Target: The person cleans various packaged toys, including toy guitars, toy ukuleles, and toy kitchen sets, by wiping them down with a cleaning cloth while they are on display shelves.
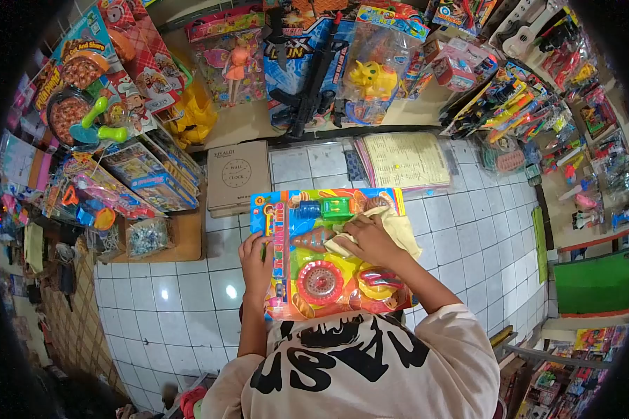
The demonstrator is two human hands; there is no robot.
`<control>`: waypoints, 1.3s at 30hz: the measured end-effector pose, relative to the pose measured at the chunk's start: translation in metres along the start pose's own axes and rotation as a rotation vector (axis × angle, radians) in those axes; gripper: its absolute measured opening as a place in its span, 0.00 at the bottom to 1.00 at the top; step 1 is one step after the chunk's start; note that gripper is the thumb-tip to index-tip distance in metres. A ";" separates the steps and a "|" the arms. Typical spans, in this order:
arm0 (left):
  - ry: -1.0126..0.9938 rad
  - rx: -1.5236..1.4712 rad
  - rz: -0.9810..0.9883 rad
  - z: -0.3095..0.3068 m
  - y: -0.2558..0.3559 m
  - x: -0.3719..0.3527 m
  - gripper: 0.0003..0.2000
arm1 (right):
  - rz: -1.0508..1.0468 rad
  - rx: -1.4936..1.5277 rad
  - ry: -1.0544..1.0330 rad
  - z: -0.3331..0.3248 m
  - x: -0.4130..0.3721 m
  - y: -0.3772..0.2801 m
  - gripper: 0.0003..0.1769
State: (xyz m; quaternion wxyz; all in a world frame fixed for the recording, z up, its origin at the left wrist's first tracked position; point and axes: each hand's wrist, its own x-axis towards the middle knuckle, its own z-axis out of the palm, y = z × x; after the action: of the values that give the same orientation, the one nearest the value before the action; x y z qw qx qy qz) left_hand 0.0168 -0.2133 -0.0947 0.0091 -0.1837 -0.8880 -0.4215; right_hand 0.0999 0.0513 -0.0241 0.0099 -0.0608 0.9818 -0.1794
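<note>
A colourful carded toy set (307,264) lies in front of me, its plastic bubbles holding a round red piece, a green piece and several others. My left hand (256,257) grips the card's left edge, with the thumb side near the printed lettering. On the upper right of the pack, my right hand (365,239) presses a pale yellow cloth (404,239) against the plastic. The fingers are bent over the cloth, which partly covers the toys underneath.
White tiles (175,300) surround the pack. Beyond it sit a wall clock box (238,171) and a paper stack (405,162). Packaged toys hang along the back, including a black toy gun (314,80). Boxed toys (143,171) crowd the left, above a bag of marbles (149,237).
</note>
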 end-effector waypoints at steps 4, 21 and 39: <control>0.020 0.017 0.018 0.000 0.000 -0.001 0.07 | 0.211 0.554 0.090 -0.011 -0.001 0.017 0.15; 0.022 0.031 0.018 0.000 -0.001 0.000 0.07 | -0.120 -0.112 0.095 0.006 -0.023 -0.009 0.18; 0.025 0.014 0.012 0.001 0.000 0.000 0.07 | 0.030 -0.059 0.112 -0.006 -0.029 -0.023 0.20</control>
State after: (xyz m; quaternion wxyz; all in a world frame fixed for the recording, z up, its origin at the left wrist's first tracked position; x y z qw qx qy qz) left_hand 0.0172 -0.2130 -0.0958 0.0241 -0.1835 -0.8897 -0.4173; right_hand 0.1314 0.0358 -0.0102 -0.0441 -0.0359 0.9865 -0.1535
